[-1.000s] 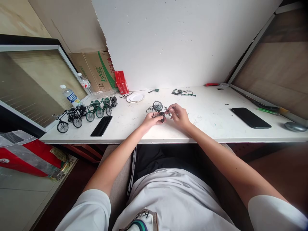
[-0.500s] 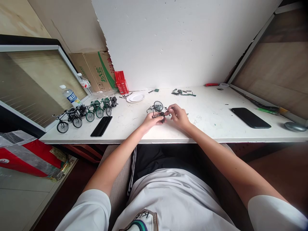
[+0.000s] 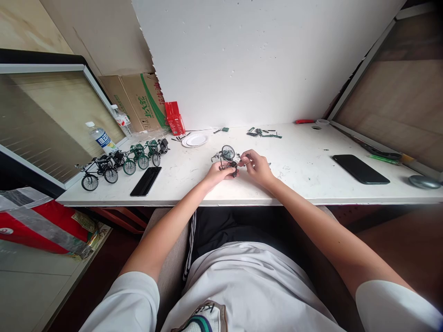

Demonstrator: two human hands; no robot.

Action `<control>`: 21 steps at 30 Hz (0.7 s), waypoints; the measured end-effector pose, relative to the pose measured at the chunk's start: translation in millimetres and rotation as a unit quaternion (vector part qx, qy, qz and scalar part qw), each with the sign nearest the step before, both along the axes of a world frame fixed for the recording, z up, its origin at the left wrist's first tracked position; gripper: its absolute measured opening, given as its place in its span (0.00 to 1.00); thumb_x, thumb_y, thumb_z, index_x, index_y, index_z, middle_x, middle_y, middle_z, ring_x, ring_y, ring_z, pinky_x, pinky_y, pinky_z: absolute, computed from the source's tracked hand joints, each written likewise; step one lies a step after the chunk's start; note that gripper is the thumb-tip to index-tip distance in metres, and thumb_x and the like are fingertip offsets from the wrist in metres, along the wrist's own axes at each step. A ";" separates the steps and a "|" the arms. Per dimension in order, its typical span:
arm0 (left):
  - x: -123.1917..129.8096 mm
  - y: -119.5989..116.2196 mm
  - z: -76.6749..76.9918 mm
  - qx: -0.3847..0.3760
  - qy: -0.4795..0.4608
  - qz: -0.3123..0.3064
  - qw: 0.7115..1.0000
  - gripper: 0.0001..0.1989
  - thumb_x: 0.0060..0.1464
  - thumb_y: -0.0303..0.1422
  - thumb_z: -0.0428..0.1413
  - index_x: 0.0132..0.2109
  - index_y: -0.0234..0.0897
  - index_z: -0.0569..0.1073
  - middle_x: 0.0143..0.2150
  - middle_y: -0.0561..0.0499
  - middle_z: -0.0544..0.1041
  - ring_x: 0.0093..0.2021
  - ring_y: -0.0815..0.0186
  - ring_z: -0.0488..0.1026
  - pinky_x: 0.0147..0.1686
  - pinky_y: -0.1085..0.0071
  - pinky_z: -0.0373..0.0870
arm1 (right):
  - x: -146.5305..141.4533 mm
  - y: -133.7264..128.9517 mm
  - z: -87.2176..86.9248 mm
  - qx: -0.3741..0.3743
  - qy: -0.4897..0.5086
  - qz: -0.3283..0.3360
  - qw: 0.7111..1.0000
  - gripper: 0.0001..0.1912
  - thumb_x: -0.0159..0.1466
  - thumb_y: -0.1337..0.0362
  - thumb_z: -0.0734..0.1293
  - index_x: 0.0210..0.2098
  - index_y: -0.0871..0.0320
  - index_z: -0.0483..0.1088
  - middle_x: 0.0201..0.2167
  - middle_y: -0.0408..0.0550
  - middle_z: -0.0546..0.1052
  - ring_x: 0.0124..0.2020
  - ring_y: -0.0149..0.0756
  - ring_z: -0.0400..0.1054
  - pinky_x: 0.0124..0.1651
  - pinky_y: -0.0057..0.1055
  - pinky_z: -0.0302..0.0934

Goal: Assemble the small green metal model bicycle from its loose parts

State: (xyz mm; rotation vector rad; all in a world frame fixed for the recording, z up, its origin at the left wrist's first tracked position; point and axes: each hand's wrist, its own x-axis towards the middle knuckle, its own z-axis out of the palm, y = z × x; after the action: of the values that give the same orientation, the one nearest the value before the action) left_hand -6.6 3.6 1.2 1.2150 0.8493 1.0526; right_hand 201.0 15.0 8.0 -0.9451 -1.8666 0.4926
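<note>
Near the front middle of the white table, my left hand (image 3: 218,174) is wrapped round a small dark bicycle frame (image 3: 231,168). A spoked model wheel (image 3: 228,152) shows just beyond that frame; whether the two are joined is unclear. My right hand (image 3: 256,167) is beside it on the right, thumb and fingertips pinched together near the frame. What those fingertips hold is too small to make out.
Several finished model bicycles (image 3: 136,158) stand at the left by two bottles. A phone (image 3: 146,181) lies before them, another black phone (image 3: 361,169) at the right. Dark green parts (image 3: 263,133), a white plate (image 3: 195,140) and a red box (image 3: 175,118) sit farther back.
The right fingertips have shifted very slightly beside the frame. My left hand keeps its grip in about the same place.
</note>
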 end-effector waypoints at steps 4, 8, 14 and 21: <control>0.3 -0.7 0.5 0.006 0.008 -0.003 1.000 0.18 0.53 0.36 0.72 0.47 0.31 0.80 0.44 0.42 0.84 0.45 0.58 0.83 0.56 0.52 0.78 | -0.3 -1.0 1.6 0.008 -0.008 -0.011 1.000 0.30 0.72 0.30 0.58 0.44 0.50 0.69 0.33 0.51 0.84 0.37 0.47 0.81 0.36 0.40 0.72; 0.2 -0.5 0.2 0.007 0.017 -0.003 1.000 0.18 0.54 0.36 0.71 0.48 0.32 0.80 0.45 0.41 0.84 0.44 0.57 0.84 0.57 0.52 0.78 | -0.4 -1.0 2.1 0.001 -0.019 -0.025 1.000 0.29 0.71 0.30 0.60 0.42 0.50 0.68 0.34 0.50 0.84 0.37 0.46 0.81 0.36 0.40 0.71; 1.1 -0.3 -0.4 0.015 0.022 -0.009 1.000 0.17 0.54 0.36 0.70 0.48 0.32 0.80 0.46 0.41 0.84 0.44 0.58 0.84 0.56 0.53 0.78 | -0.6 -1.8 2.8 -0.009 -0.018 -0.032 0.999 0.29 0.69 0.29 0.63 0.37 0.50 0.65 0.36 0.50 0.83 0.37 0.46 0.80 0.34 0.41 0.71; 0.6 2.7 -4.4 0.034 0.039 -0.018 0.999 0.16 0.56 0.37 0.69 0.48 0.33 0.80 0.46 0.41 0.85 0.44 0.58 0.84 0.54 0.55 0.78 | -0.3 -2.7 3.4 -0.027 -0.018 -0.044 0.999 0.31 0.67 0.27 0.64 0.40 0.49 0.69 0.35 0.51 0.83 0.39 0.50 0.81 0.35 0.43 0.73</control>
State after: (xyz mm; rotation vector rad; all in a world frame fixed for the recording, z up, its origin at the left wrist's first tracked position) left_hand -6.0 6.3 -3.2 1.3308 0.8557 1.0169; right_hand 200.6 12.3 11.4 -1.0735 -1.8431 0.4786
